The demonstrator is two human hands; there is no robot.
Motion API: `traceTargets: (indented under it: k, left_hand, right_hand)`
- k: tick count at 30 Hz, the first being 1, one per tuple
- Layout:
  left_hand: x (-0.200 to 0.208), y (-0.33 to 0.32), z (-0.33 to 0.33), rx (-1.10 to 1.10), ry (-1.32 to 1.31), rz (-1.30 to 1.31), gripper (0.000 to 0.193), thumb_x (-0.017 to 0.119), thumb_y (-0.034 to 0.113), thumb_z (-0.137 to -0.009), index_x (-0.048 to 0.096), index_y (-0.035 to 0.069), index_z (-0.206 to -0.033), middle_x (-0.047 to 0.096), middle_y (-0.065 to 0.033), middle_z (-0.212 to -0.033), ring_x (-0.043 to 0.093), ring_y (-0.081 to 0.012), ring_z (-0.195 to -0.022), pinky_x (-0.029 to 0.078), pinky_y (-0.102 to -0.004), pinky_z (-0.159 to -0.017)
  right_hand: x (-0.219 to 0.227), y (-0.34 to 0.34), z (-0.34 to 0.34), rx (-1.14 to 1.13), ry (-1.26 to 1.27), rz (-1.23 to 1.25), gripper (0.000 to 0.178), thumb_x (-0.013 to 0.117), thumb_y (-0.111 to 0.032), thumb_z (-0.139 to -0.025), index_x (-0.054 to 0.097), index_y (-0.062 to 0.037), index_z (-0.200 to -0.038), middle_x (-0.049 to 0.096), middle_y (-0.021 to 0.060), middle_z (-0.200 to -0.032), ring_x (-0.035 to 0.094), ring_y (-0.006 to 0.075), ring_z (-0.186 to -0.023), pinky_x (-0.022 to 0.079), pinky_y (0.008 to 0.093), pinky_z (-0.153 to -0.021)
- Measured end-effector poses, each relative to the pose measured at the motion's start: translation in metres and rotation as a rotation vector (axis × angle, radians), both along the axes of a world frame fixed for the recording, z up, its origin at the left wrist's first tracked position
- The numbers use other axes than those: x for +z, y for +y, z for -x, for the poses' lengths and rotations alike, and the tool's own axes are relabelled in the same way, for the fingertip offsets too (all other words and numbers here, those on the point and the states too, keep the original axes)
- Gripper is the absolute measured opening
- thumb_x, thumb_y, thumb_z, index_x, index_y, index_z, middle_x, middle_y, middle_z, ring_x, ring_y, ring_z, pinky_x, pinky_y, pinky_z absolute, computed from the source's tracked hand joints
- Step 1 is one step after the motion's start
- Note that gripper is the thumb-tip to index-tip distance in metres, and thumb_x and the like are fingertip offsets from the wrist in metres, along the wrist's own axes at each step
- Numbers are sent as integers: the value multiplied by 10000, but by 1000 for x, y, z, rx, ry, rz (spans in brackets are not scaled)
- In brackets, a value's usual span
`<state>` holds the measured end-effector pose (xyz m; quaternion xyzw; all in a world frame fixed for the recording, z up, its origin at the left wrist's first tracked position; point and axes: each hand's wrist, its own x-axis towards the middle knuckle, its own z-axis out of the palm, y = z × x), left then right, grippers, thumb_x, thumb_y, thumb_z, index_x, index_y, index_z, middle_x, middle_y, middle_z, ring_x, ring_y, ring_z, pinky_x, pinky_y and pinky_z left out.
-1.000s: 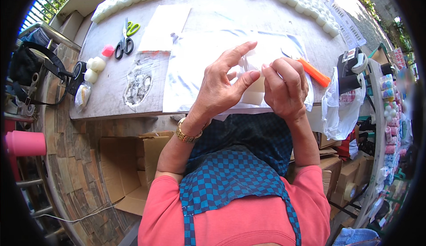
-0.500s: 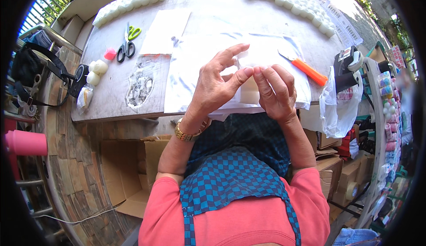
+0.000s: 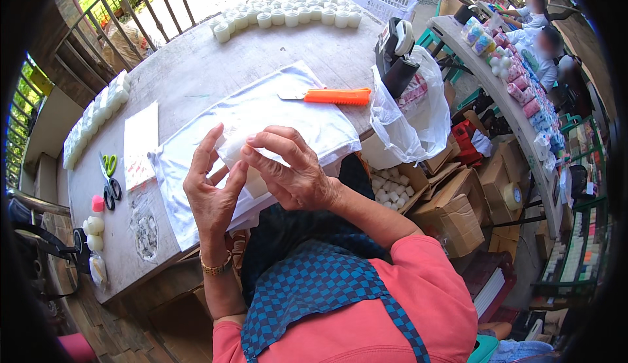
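Above the white cloth (image 3: pixel 196 130) my hands meet, fingertips close together. My left hand (image 3: pixel 212 183) is open, its fingers curved and apart, its thumb near the right fingertips. My right hand (image 3: pixel 294 170) has thumb and forefinger pinched; whatever lies between them is too small to make out. A whitish, translucent piece (image 3: pixel 233 149) shows between the hands, and a pale cream block (image 3: pixel 256 185) is partly hidden below the right hand. Beyond them on the cloth lies an orange-handled utility knife (image 3: pixel 337 96), its blade pointing left.
Rows of white cups (image 3: pixel 288 16) line the table's (image 3: pixel 196 81) far side, with more white pieces (image 3: pixel 98 111) at left. Scissors (image 3: pixel 111 186) lie left of a white sheet (image 3: pixel 140 140). A plastic bag (image 3: pixel 418 117) hangs at the right edge, beside a black device (image 3: pixel 396 58). Cardboard boxes (image 3: pixel 451 212) stand below.
My view has swung to the right, so the table appears shifted left and people show at far right. My hands stay close together; the right forearm now comes in more from the side.
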<state>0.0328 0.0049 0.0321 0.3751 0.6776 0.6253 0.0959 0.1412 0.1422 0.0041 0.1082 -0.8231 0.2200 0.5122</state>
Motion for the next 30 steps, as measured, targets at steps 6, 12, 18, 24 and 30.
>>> traceTargets:
  k: [6, 12, 18, 24, 30]
  left_hand:
    - [1, 7, 1, 0, -91, -91, 620, 771, 147, -799, 556, 82, -1377, 599, -176, -1315, 623, -294, -1166, 576, -461, -914]
    - [0, 11, 8, 80, -73, -107, 634, 741, 172, -782, 550, 66, -1377, 621, -204, -1284, 652, -311, -1130, 571, -472, -920]
    - [-4, 14, 8, 98, -82, -102, 631, 743, 182, -773, 562, 98, -1372, 632, -199, -1272, 657, -311, -1126, 568, -470, -926]
    - [-2, 15, 5, 94, -93, -105, 620, 737, 182, -768, 563, 133, -1361, 636, -194, -1262, 650, -314, -1138, 555, -479, -946]
    - [1, 12, 6, 122, -66, -20, 572, 710, 170, -761, 510, 127, -1295, 574, -168, -1307, 612, -345, -1171, 527, -498, -987]
  right_hand:
    - [25, 23, -16, -37, -19, -15, 443, 652, 15, -782, 686, -76, -1214, 554, 150, -1266, 558, 332, -1121, 484, 444, -962]
    - [67, 169, -79, -1076, -29, 104, 136, 664, -57, -851, 735, -67, -966, 715, 100, -988, 622, 307, -961, 505, 400, -865]
    - [55, 236, -108, -622, -299, 982, 106, 746, -75, -844, 672, -10, -883, 684, 55, -818, 689, 138, -802, 534, 262, -710]
    - [37, 255, -97, -384, 112, 1081, 141, 721, 16, -831, 631, -10, -936, 685, 81, -812, 673, 140, -707, 512, 239, -665]
    - [59, 211, -104, -522, 124, 946, 206, 707, 11, -839, 603, 2, -1016, 695, 87, -811, 668, 119, -712, 506, 228, -678]
